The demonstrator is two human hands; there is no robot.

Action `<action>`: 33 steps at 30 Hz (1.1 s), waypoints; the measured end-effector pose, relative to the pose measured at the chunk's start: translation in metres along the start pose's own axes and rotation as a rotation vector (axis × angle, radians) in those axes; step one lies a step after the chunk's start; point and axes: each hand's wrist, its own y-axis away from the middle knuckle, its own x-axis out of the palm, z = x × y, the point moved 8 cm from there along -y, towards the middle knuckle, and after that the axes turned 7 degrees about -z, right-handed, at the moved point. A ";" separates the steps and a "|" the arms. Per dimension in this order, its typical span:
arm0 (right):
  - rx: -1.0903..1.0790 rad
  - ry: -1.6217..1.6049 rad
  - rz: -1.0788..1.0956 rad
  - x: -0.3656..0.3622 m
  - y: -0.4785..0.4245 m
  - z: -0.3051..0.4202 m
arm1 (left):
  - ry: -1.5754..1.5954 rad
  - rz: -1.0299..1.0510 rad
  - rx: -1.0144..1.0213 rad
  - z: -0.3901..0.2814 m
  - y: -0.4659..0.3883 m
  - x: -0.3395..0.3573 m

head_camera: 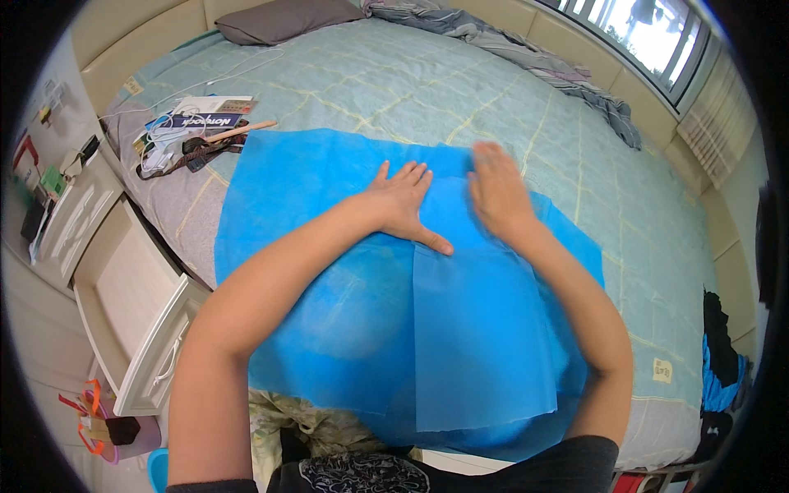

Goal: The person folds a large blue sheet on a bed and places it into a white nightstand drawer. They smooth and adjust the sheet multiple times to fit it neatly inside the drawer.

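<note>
A thin blue sheet (320, 296), which looks like non-woven fabric, lies over the near part of the bed and hangs towards me. A folded strip (481, 345) of the same blue material runs down its middle. My left hand (404, 203) presses flat on the sheet with fingers spread, its thumb at the upper end of the strip. Slightly blurred, my right hand (500, 191) rests on or just over the sheet near its far edge, fingers together and nothing visible in it. Its palm side is hidden.
The bed (573, 197) has a green cover with yellow lines. Cables, booklets and a strap (185, 160) lie to the left. A pulled-out drawer (132, 296) stands beside the bed, above a bin (132, 437). At the back are a pillow (290, 21) and a crumpled quilt (493, 46).
</note>
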 end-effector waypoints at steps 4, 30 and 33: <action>0.011 -0.293 0.196 0.043 -0.013 0.025 | -0.022 0.009 -0.009 0.004 0.003 0.001; -0.531 -0.261 0.453 -0.057 0.091 0.078 | -0.177 -0.130 -0.029 -0.002 0.005 -0.010; -0.516 -0.263 0.426 -0.058 0.095 0.078 | -0.128 -0.384 0.228 -0.036 0.020 -0.038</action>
